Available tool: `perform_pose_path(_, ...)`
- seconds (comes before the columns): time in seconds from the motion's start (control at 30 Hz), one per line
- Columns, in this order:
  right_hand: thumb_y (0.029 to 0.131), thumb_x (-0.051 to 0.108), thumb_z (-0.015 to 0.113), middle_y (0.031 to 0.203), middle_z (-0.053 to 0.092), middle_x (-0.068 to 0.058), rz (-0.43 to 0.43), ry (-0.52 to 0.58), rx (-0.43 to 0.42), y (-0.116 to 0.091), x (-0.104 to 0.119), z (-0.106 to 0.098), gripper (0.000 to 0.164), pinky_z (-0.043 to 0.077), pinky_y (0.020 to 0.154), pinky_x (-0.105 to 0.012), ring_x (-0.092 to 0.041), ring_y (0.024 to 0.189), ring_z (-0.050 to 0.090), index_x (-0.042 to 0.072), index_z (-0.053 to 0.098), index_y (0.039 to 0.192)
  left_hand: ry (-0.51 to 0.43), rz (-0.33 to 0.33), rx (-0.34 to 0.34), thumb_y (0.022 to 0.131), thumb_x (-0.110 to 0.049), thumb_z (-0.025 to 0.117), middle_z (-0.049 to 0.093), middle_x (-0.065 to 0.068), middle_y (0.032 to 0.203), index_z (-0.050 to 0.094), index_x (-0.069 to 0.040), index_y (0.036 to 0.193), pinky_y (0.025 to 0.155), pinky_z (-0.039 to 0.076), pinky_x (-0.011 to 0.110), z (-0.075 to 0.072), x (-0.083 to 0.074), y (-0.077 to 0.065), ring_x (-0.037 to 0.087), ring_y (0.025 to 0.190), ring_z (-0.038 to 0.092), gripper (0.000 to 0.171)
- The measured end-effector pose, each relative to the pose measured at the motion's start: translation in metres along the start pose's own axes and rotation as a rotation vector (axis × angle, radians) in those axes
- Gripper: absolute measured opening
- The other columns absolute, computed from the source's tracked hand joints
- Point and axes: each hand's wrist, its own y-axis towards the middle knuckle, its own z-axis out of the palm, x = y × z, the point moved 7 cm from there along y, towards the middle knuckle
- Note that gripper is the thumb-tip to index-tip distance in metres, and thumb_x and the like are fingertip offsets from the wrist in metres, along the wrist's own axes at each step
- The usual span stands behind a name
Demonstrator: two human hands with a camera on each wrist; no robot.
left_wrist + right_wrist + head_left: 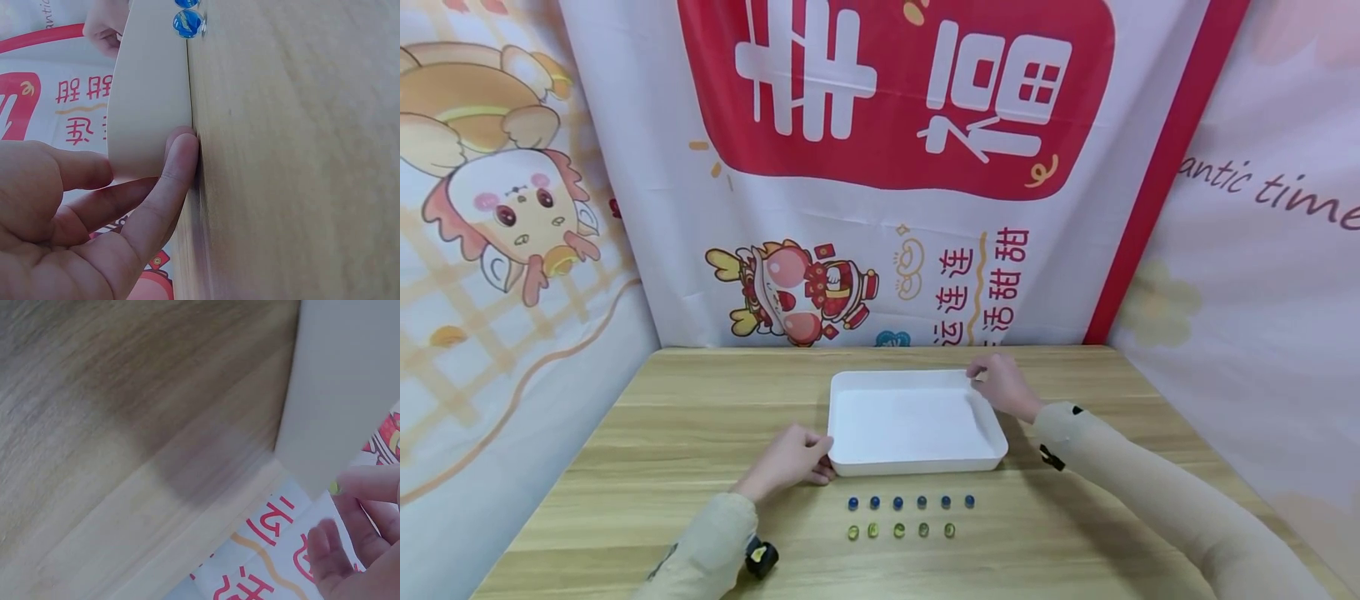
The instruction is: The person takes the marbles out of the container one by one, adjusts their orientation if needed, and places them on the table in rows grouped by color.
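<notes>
A white rectangular tray (917,468) lies on the wooden table. At its near left corner my left hand (793,460) grips it; in the left wrist view the thumb is at the rim and the fingertips (181,156) press low on the outer wall. My right hand (1003,385) is at the far right corner of the tray, over the rim. It pinches a yellow-green glass marble (335,487), seen at the fingertips in the right wrist view. In front of the tray lies a row of several blue marbles (898,503), with a row of several yellow-green marbles (898,530) nearer me.
The wood-grain table (685,417) ends at a printed cloth backdrop (670,250) behind the tray. More printed cloth hangs along the left and right sides. Both marble rows sit close to the tray's near wall.
</notes>
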Motion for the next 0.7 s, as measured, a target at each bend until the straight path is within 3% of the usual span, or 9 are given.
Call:
perform_pose_path(0.27, 0.082, -0.003, 0.073, 0.086, 0.069, -0.008, 0.068, 0.064, -0.012, -0.004, -0.003, -0.012, 0.01, 0.057, 0.071, -0.036, -0.02, 0.08, 0.063, 0.003, 0.073, 0.091, 0.024, 0.003, 0.007, 0.103, -0.011, 0.05, 0.068, 0.013, 0.078, 0.071, 0.006, 0.089, 0.066, 0.061, 0.033, 0.0, 0.002, 0.001, 0.024, 0.071, 0.069, 0.031)
perform_pose_path(0.7, 0.082, -0.002, 0.075, 0.083, 0.068, 0.0, 0.058, 0.12, -0.028, -0.015, 0.002, -0.023, 0.012, 0.057, 0.067, -0.031, -0.016, 0.075, 0.063, 0.007, 0.072, 0.088, 0.021, 0.015, 0.028, 0.104, -0.012, 0.049, 0.068, 0.013, 0.08, 0.071, 0.006, 0.088, 0.068, 0.061, 0.034, 0.002, -0.001, -0.002, 0.025, 0.073, 0.069, 0.033)
